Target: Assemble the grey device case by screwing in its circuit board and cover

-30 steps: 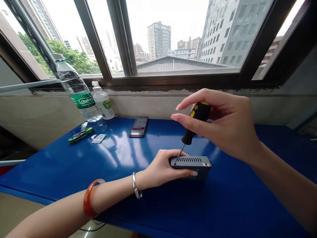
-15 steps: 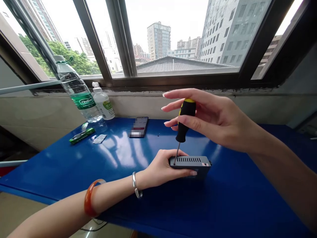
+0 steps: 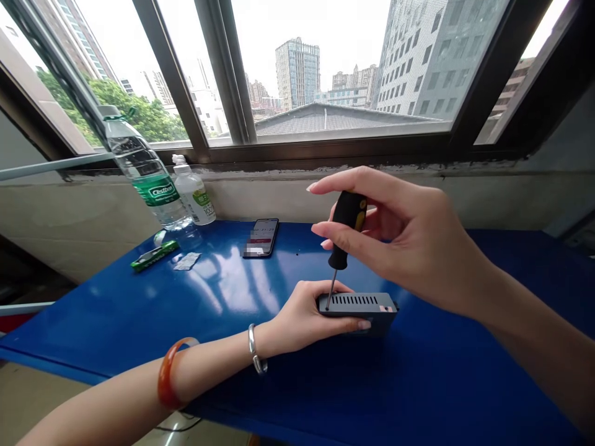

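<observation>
A dark grey box-shaped device [image 3: 357,303] with a row of vent slots along its top stands on the blue table. My left hand [image 3: 309,313] is wrapped around its left end, thumb along the near side and fingers behind. Above it, my right hand [image 3: 395,232] holds a black and yellow screwdriver [image 3: 344,229] by the handle, between thumb and fingers. The screwdriver leans slightly, and its tip meets a small hole at the left end of the slotted face. Whether a screw sits in that hole cannot be made out.
On the blue table [image 3: 223,347] lie a phone [image 3: 263,238], a green packet [image 3: 155,256] and a small whitish wrapper [image 3: 187,261]. A large water bottle [image 3: 146,173] and a smaller white bottle [image 3: 194,192] stand at the back left, by the window wall.
The screwdriver handle has turned, its yellow patch now facing right. My right fingers have shifted around the handle. My left hand and the device have stayed put.
</observation>
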`<state>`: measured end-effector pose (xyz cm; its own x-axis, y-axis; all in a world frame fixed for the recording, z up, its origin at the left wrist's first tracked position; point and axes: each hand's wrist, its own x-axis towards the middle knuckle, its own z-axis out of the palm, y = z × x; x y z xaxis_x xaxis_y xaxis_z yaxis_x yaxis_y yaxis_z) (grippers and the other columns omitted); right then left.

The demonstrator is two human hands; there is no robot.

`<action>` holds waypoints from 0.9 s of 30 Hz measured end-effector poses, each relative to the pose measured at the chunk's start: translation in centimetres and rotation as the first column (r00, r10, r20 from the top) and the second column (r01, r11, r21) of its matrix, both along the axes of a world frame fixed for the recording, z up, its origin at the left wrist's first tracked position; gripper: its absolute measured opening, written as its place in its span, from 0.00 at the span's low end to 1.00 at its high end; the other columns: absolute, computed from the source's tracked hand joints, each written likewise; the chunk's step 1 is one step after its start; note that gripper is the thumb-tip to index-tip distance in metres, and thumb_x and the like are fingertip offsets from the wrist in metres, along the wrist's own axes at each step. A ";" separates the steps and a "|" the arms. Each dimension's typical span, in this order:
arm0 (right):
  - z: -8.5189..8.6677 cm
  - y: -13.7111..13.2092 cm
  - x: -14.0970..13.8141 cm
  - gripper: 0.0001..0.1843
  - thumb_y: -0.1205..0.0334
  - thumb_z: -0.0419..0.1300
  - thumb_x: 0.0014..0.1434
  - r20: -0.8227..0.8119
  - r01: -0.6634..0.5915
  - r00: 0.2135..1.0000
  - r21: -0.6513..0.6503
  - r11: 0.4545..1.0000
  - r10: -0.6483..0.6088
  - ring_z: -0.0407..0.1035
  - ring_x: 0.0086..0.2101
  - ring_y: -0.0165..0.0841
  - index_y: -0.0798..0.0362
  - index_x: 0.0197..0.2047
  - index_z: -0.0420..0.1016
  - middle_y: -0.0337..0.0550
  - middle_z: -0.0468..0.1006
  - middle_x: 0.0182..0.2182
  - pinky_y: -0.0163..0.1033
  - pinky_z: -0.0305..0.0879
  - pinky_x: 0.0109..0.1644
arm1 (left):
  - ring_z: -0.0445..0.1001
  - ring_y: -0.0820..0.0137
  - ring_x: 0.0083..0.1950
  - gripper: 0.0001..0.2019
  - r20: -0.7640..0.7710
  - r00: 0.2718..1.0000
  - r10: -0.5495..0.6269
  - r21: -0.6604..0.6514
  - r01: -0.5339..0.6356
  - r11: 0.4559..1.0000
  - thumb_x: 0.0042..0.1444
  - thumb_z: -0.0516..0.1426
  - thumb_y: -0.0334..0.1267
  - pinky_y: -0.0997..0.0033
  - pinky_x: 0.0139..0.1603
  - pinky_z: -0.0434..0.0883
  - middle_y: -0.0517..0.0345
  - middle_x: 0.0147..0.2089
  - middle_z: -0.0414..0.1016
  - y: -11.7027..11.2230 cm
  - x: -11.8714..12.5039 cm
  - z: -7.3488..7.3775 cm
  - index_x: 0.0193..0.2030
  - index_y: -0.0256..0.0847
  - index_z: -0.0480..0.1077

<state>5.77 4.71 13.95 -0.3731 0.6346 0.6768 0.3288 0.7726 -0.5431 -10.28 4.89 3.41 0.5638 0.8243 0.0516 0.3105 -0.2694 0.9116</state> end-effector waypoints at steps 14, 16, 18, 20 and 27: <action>-0.3 -0.8 -0.9 0.15 0.63 0.62 0.56 0.037 0.368 0.918 0.293 0.883 -0.395 0.70 0.25 0.34 0.57 0.46 0.75 0.43 0.75 0.25 0.40 0.70 0.30 | 0.69 0.72 0.33 0.21 0.020 0.999 0.030 0.045 -0.031 0.999 0.48 0.65 0.48 0.77 0.32 0.66 0.57 0.33 0.76 0.0 0.0 -0.1 0.42 0.32 0.75; -0.3 -0.7 -0.6 0.19 0.61 0.62 0.57 0.061 0.341 0.926 0.287 0.895 -0.373 0.71 0.26 0.34 0.58 0.51 0.74 0.44 0.75 0.27 0.40 0.72 0.31 | 0.69 0.71 0.34 0.21 0.009 1.000 0.023 0.040 -0.023 0.999 0.49 0.64 0.48 0.77 0.34 0.66 0.57 0.34 0.76 0.0 0.0 0.1 0.44 0.32 0.74; -0.2 -0.5 -0.1 0.26 0.57 0.59 0.60 0.088 0.232 0.964 0.183 0.955 -0.251 0.74 0.35 0.37 0.54 0.60 0.66 0.48 0.78 0.38 0.41 0.75 0.38 | 0.68 0.72 0.33 0.21 0.004 1.000 0.008 0.029 -0.008 1.000 0.49 0.64 0.47 0.77 0.34 0.66 0.57 0.34 0.76 0.0 0.0 0.3 0.45 0.32 0.74; 0.0 -0.3 0.6 0.30 0.58 0.54 0.63 0.097 0.080 0.992 0.020 0.997 -0.082 0.73 0.47 0.39 0.45 0.67 0.55 0.45 0.73 0.52 0.44 0.75 0.47 | 0.67 0.73 0.32 0.21 0.007 1.000 -0.003 0.015 0.003 1.000 0.49 0.64 0.47 0.78 0.32 0.65 0.58 0.33 0.75 0.0 0.0 0.3 0.44 0.32 0.74; 1.3 0.4 2.6 0.32 0.65 0.57 0.60 0.060 -0.277 0.952 -0.249 0.928 0.300 0.67 0.56 0.40 0.37 0.66 0.56 0.37 0.68 0.59 0.46 0.71 0.54 | 0.66 0.75 0.30 0.19 0.009 1.000 0.003 0.023 -0.003 1.000 0.48 0.65 0.47 0.80 0.29 0.63 0.60 0.31 0.72 0.1 -0.2 0.0 0.41 0.34 0.74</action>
